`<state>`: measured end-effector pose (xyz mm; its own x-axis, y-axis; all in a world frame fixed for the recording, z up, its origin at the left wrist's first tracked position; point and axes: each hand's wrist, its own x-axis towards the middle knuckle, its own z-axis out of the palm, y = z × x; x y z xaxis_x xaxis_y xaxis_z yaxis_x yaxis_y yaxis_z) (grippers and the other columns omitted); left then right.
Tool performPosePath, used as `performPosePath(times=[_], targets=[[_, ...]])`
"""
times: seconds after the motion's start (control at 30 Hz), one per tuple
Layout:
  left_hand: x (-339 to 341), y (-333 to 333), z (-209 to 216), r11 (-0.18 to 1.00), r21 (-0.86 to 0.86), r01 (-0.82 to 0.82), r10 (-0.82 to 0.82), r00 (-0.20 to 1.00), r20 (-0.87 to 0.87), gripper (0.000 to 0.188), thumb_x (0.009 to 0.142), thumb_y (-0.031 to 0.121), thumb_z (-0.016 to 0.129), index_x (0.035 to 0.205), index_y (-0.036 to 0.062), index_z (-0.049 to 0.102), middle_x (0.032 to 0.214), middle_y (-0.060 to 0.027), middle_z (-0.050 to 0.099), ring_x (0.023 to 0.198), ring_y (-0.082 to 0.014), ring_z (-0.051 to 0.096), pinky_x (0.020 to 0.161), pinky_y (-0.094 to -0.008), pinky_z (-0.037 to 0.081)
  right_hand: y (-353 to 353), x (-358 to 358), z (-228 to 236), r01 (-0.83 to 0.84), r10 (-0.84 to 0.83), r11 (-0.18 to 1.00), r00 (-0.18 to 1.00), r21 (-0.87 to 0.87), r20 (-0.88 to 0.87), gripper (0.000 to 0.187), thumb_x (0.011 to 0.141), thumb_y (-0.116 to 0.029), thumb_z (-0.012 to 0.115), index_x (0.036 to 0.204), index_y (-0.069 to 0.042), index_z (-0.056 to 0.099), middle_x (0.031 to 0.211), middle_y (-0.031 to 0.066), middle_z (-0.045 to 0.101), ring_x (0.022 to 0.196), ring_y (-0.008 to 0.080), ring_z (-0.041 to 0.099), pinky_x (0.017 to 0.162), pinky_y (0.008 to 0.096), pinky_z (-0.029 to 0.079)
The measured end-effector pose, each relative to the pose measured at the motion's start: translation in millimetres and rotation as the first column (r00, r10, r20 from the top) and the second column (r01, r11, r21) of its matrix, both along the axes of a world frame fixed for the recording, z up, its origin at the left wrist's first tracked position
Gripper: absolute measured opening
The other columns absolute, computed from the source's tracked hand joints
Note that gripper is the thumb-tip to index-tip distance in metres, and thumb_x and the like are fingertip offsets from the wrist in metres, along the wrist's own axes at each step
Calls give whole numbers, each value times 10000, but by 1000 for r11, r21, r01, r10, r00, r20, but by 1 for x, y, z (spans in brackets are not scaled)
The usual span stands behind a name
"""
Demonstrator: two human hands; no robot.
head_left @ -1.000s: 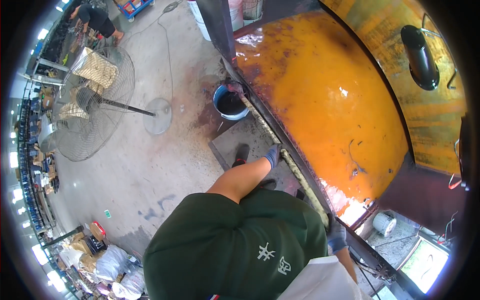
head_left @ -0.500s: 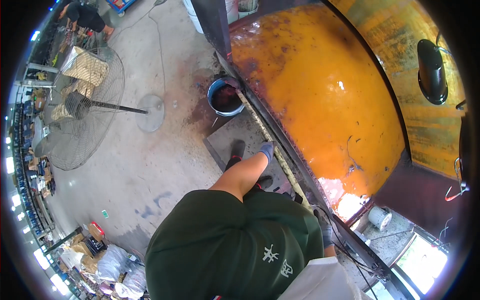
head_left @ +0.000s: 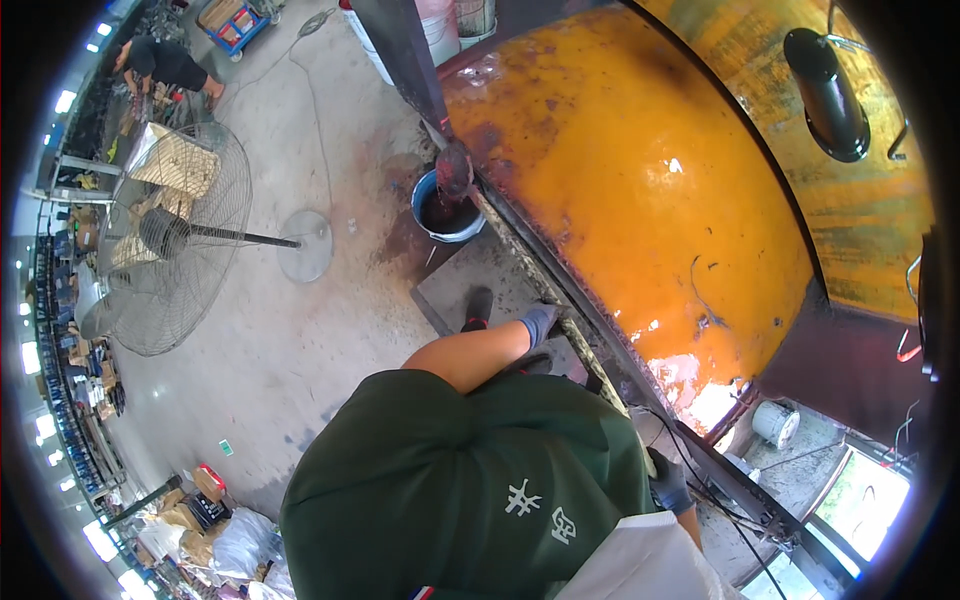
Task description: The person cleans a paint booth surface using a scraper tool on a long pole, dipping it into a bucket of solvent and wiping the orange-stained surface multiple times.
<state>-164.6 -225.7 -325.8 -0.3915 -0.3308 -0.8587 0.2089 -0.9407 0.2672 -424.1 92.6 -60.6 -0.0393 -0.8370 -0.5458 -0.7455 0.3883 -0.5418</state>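
My left hand [head_left: 540, 322], in a grey-blue glove, grips a long pale pole [head_left: 520, 262] that runs along the lower rim of a large orange, rust-stained tank [head_left: 640, 200]. My right hand [head_left: 668, 485], in a dark glove, holds the near end of the same pole. The pole's far end carries a dark red brush head [head_left: 452, 170], which hangs just above a blue bucket [head_left: 445, 212] of dark liquid. My green shirt hides part of the pole between my hands.
A big standing fan [head_left: 165, 250] with a round base is on the concrete floor at left. Another person [head_left: 165, 65] crouches at the far upper left. A small white pail [head_left: 773, 422] sits under the tank. Boxes and bags lie at the lower left.
The brush head has come up out of the bucket and now shows above its rim. My left hand has stayed on the pole by the tank's rim.
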Motion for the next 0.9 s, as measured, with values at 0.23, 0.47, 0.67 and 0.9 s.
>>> performPosePath(times=[0.23,0.47,0.67,0.9], targets=[[-39,8,24,184,-579,795,-509,581,635,332,962,256,522,1197,42,617,1095,-107,666,943,-159,591,861,-317,478,56,5,-3,119,-86,978,979,170,-186,591,695,-138,710,1258,-102,533,988,172,673,918,366,643,798,450,519],[-97,7,27,955,-212,206,-216,976,-24,233,771,226,777,883,46,682,769,-63,650,649,-202,604,624,-364,506,68,44,-5,436,-433,900,889,-18,-150,368,702,-352,761,908,-71,640,802,178,675,788,363,667,674,414,513],[-135,33,33,941,-58,333,-338,926,-169,136,835,176,698,901,74,638,763,-69,631,656,-225,614,596,-394,526,65,71,54,488,-445,873,804,11,-394,316,726,-333,728,860,-77,601,738,190,648,717,393,644,638,476,495],[-143,81,54,884,128,449,-373,844,-386,126,889,164,623,990,97,590,827,-71,626,778,-236,630,707,-440,562,106,56,94,415,-317,906,795,83,-517,285,744,-295,702,871,-62,597,754,204,640,720,417,626,623,487,493]])
